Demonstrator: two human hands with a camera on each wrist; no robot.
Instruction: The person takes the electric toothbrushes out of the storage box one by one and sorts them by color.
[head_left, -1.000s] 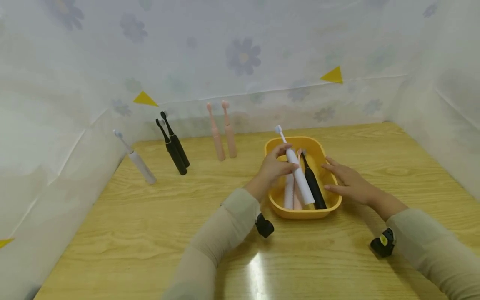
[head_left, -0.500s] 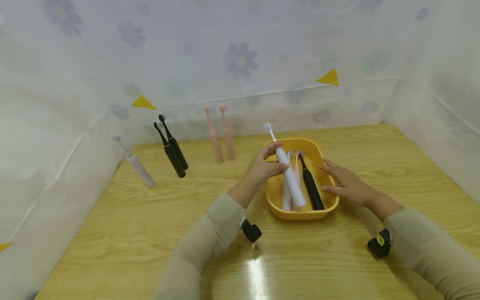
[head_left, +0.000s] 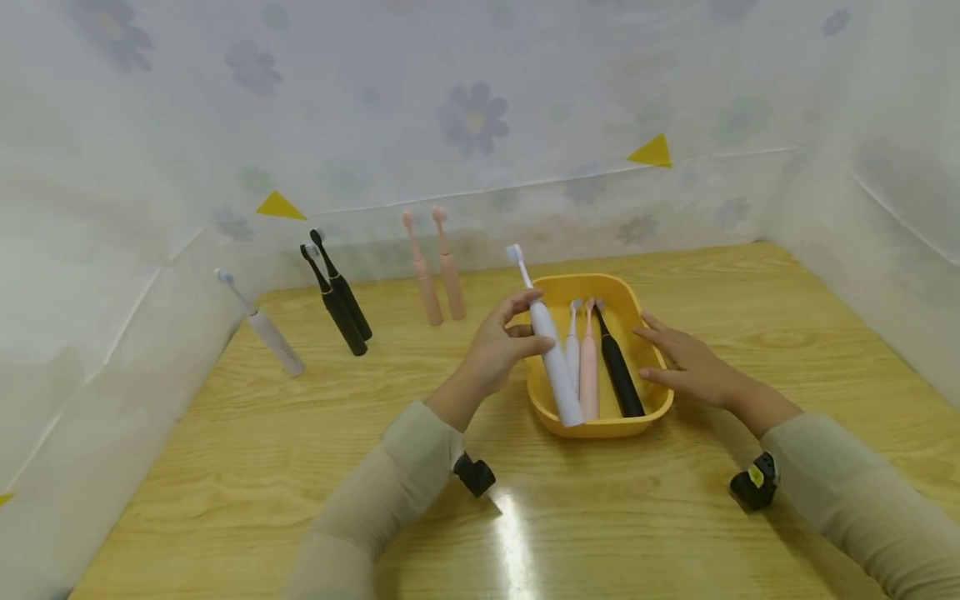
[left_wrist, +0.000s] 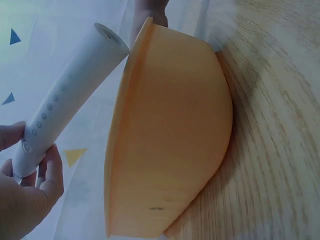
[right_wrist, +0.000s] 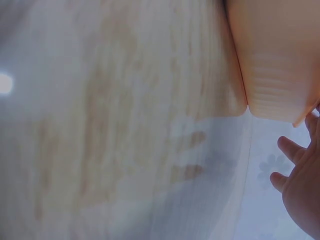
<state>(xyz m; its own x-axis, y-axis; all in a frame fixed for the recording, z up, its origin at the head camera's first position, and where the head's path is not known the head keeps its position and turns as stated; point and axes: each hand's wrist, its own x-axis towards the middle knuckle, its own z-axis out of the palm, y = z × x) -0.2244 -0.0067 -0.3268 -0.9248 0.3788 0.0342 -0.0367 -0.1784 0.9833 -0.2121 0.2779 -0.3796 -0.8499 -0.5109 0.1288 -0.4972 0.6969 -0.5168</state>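
"Largest first?"
"Your wood-grain table (head_left: 615,521); on it, one rounded yellow plastic tub (head_left: 609,429)."
"And my hands?"
"Right hand (head_left: 693,367): your fingers extended at the tub's right rim, grasping nothing. Left hand (head_left: 493,346): your thumb and fingers pinching one white cylindrical electric toothbrush (head_left: 558,379), tilted above the tub's left side."
"Remainder?"
"Within the tub: one slim black toothbrush (head_left: 620,375), one pink toothbrush (head_left: 589,383), one second white toothbrush (head_left: 572,354)."

The left wrist view crops the left hand (left_wrist: 27,200), the right one the right hand (right_wrist: 305,187) and yellow basin (right_wrist: 280,55).
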